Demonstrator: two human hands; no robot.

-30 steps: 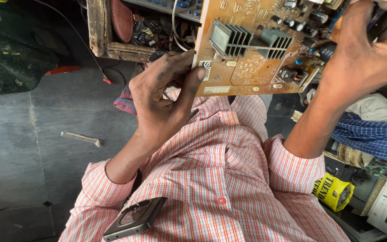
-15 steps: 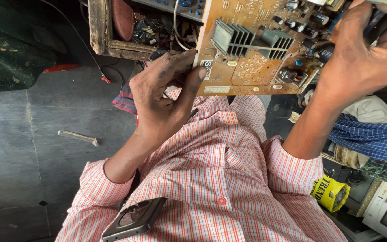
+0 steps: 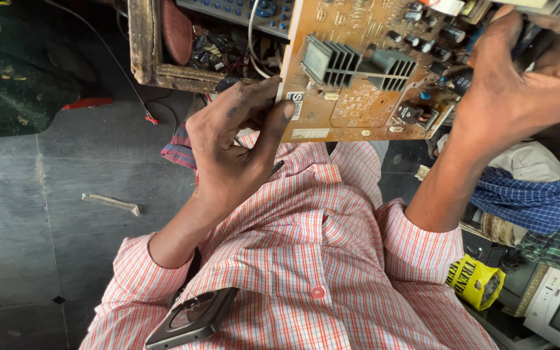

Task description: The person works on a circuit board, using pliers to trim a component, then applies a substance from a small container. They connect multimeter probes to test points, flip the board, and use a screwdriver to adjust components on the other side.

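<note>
Hands grip the circuit board point(image 3: 364, 71) at both ends. Our left hand point(image 3: 231, 152) pinches its corner (thumb on the label); our right hand point(image 3: 520, 84) clasps the far edge.

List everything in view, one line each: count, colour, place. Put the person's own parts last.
circuit board: one, tan-orange, top centre, held at both ends.
heat sinks: two, grey finned, on the board.
wooden tray: one, worn brown, top left, full of parts and wires.
blue checked cloth: one, right edge.
yellow tape roll: one, lower right.
dark phone: one, in the shirt pocket, bottom.
pale strip: one, on the grey floor, left.
green cloth: one, dark, upper left.
checked shirt: one, red and white, centre.
left hand: grips the board's left corner.
right hand: grips the board's right end.
</note>
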